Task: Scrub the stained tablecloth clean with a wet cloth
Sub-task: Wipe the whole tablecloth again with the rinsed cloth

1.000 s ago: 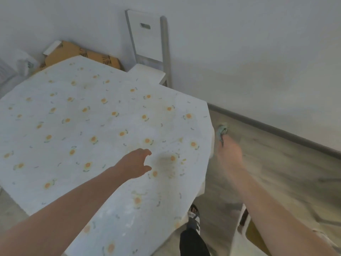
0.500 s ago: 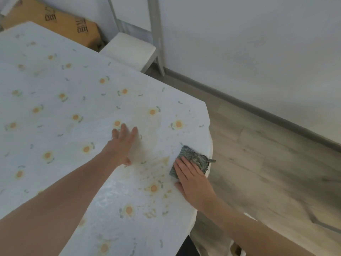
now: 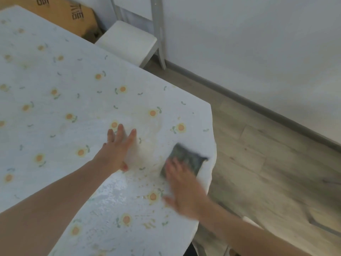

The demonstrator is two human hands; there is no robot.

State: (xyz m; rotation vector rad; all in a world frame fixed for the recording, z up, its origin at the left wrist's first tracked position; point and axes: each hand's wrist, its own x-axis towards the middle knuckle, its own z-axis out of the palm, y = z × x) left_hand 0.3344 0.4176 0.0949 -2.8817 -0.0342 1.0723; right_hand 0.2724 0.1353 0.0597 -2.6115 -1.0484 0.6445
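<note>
Left hand flat, fingers spread; right hand flat, blurred.

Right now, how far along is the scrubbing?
Done: the cloth is down on the tablecloth, at its stained corner. In hand: the right hand presses it flat, motion-blurred; the left hand braces the tablecloth. Left: the yellowish stain between the hands and specks remain.

Flower-print tablecloth, stained near the corner, a dark cloth flat on it.

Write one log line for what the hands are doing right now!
left hand: flat on tablecloth | right hand: pressing cloth near corner | stain: between hands
</note>
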